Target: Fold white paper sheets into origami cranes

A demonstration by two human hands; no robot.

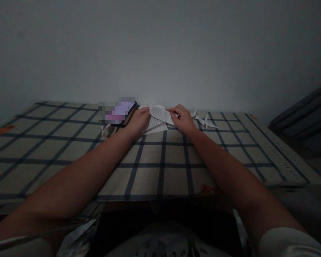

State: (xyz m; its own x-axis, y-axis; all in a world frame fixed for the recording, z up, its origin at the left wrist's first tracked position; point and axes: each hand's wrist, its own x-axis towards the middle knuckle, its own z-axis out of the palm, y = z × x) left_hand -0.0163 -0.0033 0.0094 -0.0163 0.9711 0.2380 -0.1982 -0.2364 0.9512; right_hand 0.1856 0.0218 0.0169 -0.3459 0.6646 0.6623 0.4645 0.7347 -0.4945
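Both my arms reach across a table covered by a checked cloth (160, 167). My left hand (139, 120) pinches the left edge of a white printed sheet of paper (161, 114), lifted and partly folded near the table's far edge. My right hand (182, 119) grips the same sheet on its right side, fingers curled onto it. More white paper (155, 126) lies flat under the lifted sheet.
A phone (123, 113) with a lit screen lies just left of my left hand. Two small white folded paper cranes (203, 120) stand to the right of my right hand. A plain wall rises behind the table. A dark object (305, 117) sits at far right.
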